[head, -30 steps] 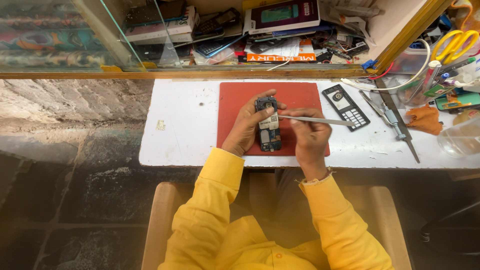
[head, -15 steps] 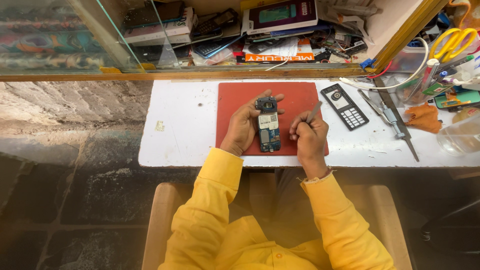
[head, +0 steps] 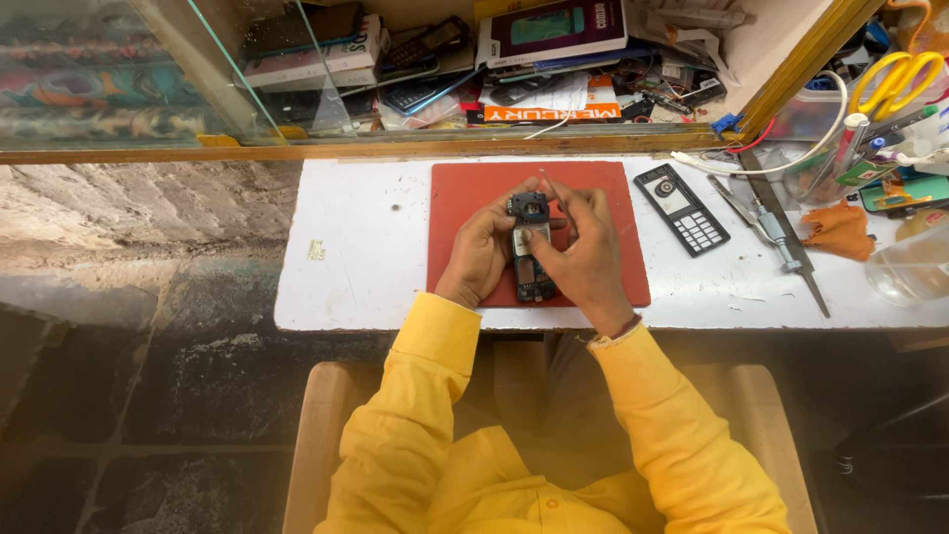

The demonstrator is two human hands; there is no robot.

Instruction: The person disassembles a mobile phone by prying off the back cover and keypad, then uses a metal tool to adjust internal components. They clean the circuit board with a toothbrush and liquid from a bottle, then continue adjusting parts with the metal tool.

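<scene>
Both hands meet on the red mat: left hand and right hand clasp an opened phone at its middle. Right of the mat lies a keypad phone.

Both hands, left hand and right hand, grip an opened phone over a red mat.

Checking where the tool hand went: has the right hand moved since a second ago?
Yes. The right hand has shifted left across the red mat, closing onto the opened phone beside the left hand.
</scene>
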